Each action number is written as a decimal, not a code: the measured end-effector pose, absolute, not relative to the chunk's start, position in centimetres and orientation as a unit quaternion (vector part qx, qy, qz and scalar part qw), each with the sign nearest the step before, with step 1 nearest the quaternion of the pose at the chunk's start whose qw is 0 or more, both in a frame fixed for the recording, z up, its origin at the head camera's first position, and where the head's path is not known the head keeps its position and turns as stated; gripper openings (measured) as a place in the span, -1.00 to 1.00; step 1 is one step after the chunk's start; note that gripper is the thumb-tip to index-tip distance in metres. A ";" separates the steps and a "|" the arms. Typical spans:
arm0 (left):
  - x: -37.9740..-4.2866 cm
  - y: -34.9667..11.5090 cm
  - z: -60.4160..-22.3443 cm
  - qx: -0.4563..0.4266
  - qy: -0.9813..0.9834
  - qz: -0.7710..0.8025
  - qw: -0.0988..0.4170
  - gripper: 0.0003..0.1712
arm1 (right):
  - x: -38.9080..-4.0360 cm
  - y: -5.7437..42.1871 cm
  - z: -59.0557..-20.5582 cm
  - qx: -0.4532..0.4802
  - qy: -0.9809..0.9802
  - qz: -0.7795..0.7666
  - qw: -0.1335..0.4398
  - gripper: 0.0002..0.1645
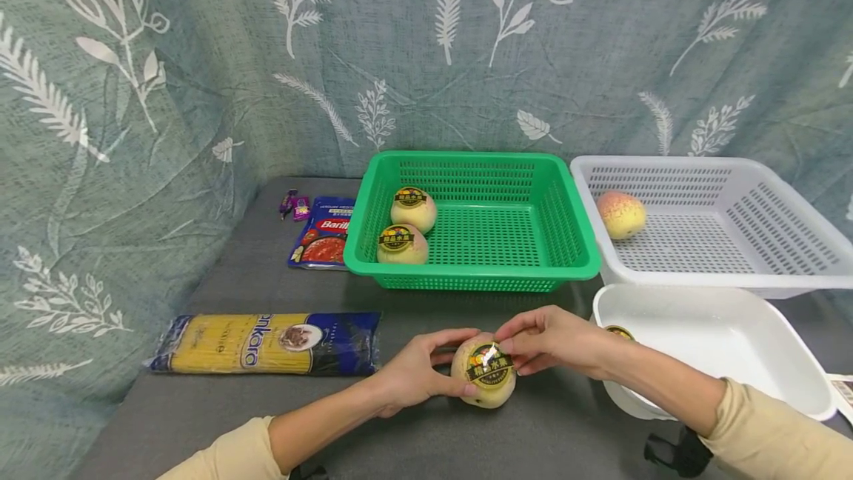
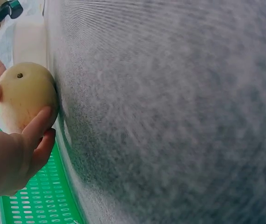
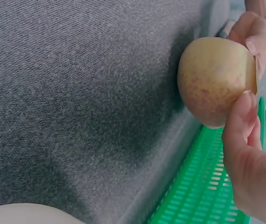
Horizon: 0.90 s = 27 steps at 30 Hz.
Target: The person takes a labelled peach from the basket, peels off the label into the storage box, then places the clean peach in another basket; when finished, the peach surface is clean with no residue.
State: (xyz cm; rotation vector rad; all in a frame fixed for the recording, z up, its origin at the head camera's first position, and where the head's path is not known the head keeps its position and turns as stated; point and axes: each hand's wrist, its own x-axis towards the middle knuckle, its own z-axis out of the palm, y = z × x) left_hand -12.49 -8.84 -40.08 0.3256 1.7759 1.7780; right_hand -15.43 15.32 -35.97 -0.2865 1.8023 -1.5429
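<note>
A pale yellow peach (image 1: 485, 395) with a pink blush is on the dark tabletop, between both hands. Across its upper side lies a black and gold label (image 1: 489, 367). My left hand (image 1: 415, 370) grips the peach from the left, thumb low on it and fingers behind. In the left wrist view the peach (image 2: 28, 100) shows a small dark pit near its top. My right hand (image 1: 553, 339) pinches the label's right end against the fruit. The right wrist view shows the label's edge (image 3: 255, 74) standing slightly off the peach's skin.
Behind the hands, a green basket (image 1: 476, 270) holds two labelled peaches (image 1: 413, 215). A white basket (image 1: 720, 276) holds one unlabelled peach (image 1: 621, 215). At right stands a white tub (image 1: 706, 339). Spaghetti (image 1: 266, 344), a sauce pouch (image 1: 323, 235) and purple sweets (image 1: 295, 206) lie at left.
</note>
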 end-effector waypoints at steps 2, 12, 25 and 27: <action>-12.5 -8.8 -40.1 0.124 0.669 0.669 0.299 -0.20 | -15.4 15.2 -36.0 -0.108 0.703 -0.601 0.366 -0.60; -12.6 -8.6 -40.0 0.124 0.672 0.666 0.301 -0.21 | -15.4 15.2 -35.7 -0.106 0.749 -0.569 0.322 -0.69; -12.6 -8.8 -40.0 0.116 0.674 0.665 0.300 -0.19 | -16.8 24.1 -32.0 -0.073 0.786 -0.559 0.255 -0.57; -12.6 -8.8 -40.1 0.119 0.675 0.664 0.298 -0.18 | -16.7 26.4 -32.9 -0.061 0.778 -0.572 0.253 -0.65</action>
